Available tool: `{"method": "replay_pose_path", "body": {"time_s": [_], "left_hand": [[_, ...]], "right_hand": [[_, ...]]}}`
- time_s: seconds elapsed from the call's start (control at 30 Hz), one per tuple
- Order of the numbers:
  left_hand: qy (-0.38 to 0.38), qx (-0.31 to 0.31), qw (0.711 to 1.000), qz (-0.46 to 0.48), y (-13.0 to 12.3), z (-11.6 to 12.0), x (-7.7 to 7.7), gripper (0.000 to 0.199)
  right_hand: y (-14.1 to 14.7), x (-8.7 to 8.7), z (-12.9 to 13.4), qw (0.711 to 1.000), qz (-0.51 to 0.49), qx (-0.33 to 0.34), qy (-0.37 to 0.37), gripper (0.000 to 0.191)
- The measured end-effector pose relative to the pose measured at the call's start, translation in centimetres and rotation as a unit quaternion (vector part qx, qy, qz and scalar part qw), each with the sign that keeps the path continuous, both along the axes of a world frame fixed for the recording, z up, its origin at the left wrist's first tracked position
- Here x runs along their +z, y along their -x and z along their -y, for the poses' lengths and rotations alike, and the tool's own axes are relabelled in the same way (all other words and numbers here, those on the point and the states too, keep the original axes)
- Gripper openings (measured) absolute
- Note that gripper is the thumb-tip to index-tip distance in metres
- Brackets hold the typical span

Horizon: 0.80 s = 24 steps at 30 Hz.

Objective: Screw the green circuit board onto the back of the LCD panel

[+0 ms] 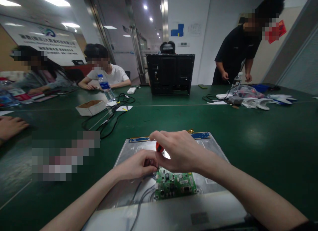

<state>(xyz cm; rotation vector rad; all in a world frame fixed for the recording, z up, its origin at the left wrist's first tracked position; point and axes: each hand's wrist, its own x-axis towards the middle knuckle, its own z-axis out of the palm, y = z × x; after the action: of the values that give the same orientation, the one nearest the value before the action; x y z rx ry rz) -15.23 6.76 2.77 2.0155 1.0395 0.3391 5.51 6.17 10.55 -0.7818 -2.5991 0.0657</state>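
Note:
A flat silvery metal panel (218,184) lies on the green table, with a green circuit board (174,184) on its middle and a thin blue board strip (202,135) along its far edge. My right hand (179,149) is closed around a red and black screwdriver handle (159,147) above the board's far left corner. Its tip is hidden by my fingers. Beside it, my left hand (144,161) has its fingers pinched at that corner; what they hold is hidden. Grey cables (140,204) run from the board's left side toward me.
Beyond the panel are a white box (91,108), black cables (113,125), a water bottle (105,87) and a black monitor back (171,74). Gloves and bags (258,100) lie at the far right. Several people are around the table; another person's hand (12,126) rests at left.

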Motion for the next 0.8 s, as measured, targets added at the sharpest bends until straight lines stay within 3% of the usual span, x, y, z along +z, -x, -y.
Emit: {"method": "replay_pose_path", "body": {"time_s": [0.8], "left_hand": [[0.010, 0.004, 1.000, -0.010, 0.26, -0.04, -0.28, 0.011]], "right_hand": [[0.15, -0.12, -0.16, 1.000, 0.013, -0.019, 0.000, 0.020]]}}
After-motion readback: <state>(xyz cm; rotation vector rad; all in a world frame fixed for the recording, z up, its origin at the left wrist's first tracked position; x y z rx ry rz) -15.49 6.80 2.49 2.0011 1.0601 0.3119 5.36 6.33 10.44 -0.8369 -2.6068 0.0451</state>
